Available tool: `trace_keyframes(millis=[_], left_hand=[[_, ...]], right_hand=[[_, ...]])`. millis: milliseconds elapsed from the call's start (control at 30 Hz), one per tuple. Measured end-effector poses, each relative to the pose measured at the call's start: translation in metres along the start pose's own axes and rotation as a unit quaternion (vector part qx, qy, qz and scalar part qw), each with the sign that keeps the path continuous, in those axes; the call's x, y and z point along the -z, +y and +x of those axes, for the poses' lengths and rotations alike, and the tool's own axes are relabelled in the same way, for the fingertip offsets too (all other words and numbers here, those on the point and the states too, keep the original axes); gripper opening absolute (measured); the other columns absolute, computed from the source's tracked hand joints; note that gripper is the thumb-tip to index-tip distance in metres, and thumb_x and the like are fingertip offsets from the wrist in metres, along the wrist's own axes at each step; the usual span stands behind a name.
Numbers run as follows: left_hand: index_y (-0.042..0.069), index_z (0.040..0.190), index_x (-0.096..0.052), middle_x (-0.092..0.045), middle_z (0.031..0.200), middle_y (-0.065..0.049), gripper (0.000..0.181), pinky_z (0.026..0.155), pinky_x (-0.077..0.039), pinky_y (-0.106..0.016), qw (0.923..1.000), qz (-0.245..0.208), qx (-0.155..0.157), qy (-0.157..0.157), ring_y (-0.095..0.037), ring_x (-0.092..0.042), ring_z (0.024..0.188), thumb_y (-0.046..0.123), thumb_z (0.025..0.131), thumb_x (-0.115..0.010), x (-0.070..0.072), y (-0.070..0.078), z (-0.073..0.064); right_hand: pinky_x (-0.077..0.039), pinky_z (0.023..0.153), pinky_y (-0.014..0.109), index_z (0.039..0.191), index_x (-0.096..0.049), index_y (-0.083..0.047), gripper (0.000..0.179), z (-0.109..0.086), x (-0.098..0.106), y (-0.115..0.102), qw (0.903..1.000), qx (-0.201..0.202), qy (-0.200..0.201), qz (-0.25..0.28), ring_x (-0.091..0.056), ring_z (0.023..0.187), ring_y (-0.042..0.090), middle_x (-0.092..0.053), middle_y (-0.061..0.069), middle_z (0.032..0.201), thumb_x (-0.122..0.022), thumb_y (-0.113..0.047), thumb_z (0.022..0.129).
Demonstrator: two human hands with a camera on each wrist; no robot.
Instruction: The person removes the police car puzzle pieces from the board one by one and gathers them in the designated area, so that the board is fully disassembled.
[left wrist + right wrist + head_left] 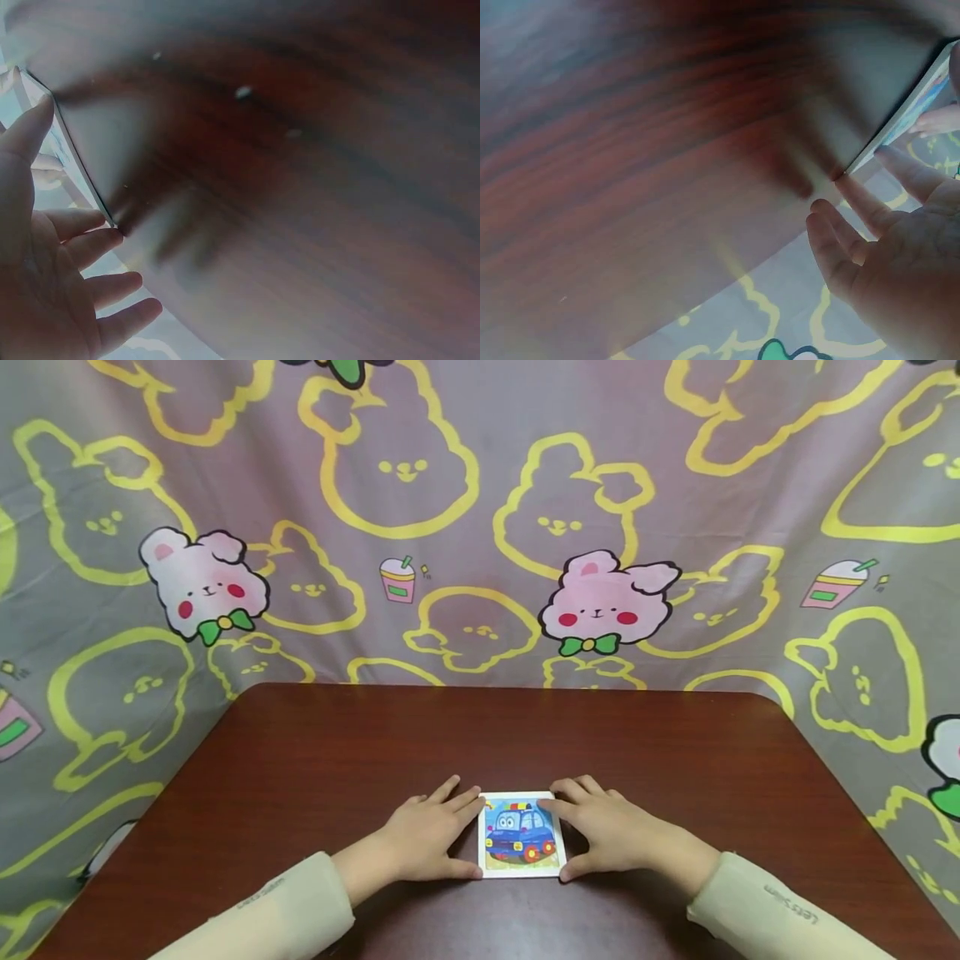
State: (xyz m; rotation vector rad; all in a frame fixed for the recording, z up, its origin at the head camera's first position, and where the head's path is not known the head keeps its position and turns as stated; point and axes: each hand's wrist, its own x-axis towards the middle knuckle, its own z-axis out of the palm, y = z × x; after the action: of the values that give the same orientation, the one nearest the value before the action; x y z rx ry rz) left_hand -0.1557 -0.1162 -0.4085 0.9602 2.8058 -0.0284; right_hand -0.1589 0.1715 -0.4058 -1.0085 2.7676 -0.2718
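A square, white-bordered picture board (pixel 522 839) showing a blue cartoon car lies flat on the table, near its front. My left hand (pixel 423 837) is at the board's left side, thumb at the near corner and index finger at the far one, the other fingers spread. On the opposite side, my right hand (pixel 617 828) mirrors it, with thumb at the near right corner and fingertips along the far right corner. In the left wrist view, the fingers of the left hand (pixel 49 277) are extended. The right wrist view shows the right hand (pixel 919 251) with fingertips at the board's thin edge.
The dark reddish-brown table (pixel 375 735) has rounded far corners. Behind and beside it hangs a grey-pink curtain (pixel 480 527) printed with yellow-outlined animals, pink rabbits and drink cups. Light sleeves cover both forearms.
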Motion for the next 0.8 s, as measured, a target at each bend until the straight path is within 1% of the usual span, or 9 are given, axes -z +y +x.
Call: trace_keyframes(millis=[167, 333, 467, 567, 667, 800], left_hand=[[0.016, 0.152, -0.041, -0.038, 0.16, -0.001, 0.094, 0.1, -0.048, -0.056, 0.9999, -0.013, 0.002, 0.003, -0.033, -0.03, 0.15, 0.074, 0.081, -0.062, -0.001, -0.004, -0.013], [0.015, 0.153, -0.04, -0.037, 0.161, -0.003, 0.094, 0.097, -0.049, -0.056, 0.9996, -0.028, 0.003, 0.007, -0.034, -0.032, 0.149, 0.072, 0.082, -0.061, -0.002, -0.004, -0.02], [0.013, 0.153, -0.039, -0.036, 0.161, -0.005, 0.091, 0.093, -0.051, -0.056, 0.9988, -0.046, 0.011, 0.012, -0.034, -0.032, 0.149, 0.069, 0.085, -0.061, -0.003, -0.004, -0.021], [0.012, 0.153, -0.04, -0.036, 0.161, -0.007, 0.087, 0.089, -0.052, -0.056, 0.9978, -0.06, 0.017, 0.021, -0.035, -0.033, 0.149, 0.066, 0.087, -0.06, -0.004, -0.003, -0.021], [0.011, 0.152, -0.042, -0.036, 0.161, -0.008, 0.083, 0.087, -0.052, -0.06, 0.9965, -0.074, 0.025, 0.03, -0.035, -0.033, 0.148, 0.063, 0.089, -0.059, -0.006, -0.002, -0.02], [0.011, 0.151, -0.043, -0.037, 0.16, -0.009, 0.081, 0.084, -0.053, -0.061, 0.9958, -0.077, 0.032, 0.037, -0.035, -0.034, 0.148, 0.062, 0.09, -0.059, -0.009, -0.001, -0.017]], right_hand=[[-0.047, 0.085, 0.053, 0.143, -0.053, -0.018, 0.088, 0.006, 0.001, -0.007, 0.9999, 0.013, 0.0, 0.0, -0.045, 0.121, 0.026, -0.048, 0.008, 0.141, -0.079, -0.062, 0.072], [-0.047, 0.079, 0.049, 0.139, -0.058, -0.02, 0.075, 0.01, 0.003, -0.008, 0.9995, 0.007, 0.004, 0.031, -0.045, 0.117, 0.023, -0.052, 0.004, 0.136, -0.078, -0.058, 0.077], [-0.049, 0.077, 0.044, 0.133, -0.062, -0.02, 0.062, 0.017, 0.005, -0.007, 0.9984, 0.009, 0.024, 0.051, -0.047, 0.11, 0.019, -0.056, 0.0, 0.127, -0.078, -0.049, 0.081], [-0.05, 0.08, 0.04, 0.128, -0.064, -0.018, 0.052, 0.024, 0.007, -0.007, 0.9974, 0.015, 0.028, 0.065, -0.047, 0.105, 0.017, -0.058, -0.001, 0.119, -0.078, -0.04, 0.083], [-0.05, 0.083, 0.037, 0.125, -0.066, -0.016, 0.045, 0.033, 0.009, -0.009, 0.9958, 0.021, 0.019, 0.087, -0.047, 0.101, 0.016, -0.06, -0.001, 0.115, -0.078, -0.033, 0.085], [-0.048, 0.084, 0.034, 0.122, -0.067, -0.013, 0.042, 0.048, 0.01, -0.015, 0.9929, 0.021, 0.001, 0.117, -0.048, 0.098, 0.014, -0.06, -0.001, 0.107, -0.078, -0.031, 0.085]])
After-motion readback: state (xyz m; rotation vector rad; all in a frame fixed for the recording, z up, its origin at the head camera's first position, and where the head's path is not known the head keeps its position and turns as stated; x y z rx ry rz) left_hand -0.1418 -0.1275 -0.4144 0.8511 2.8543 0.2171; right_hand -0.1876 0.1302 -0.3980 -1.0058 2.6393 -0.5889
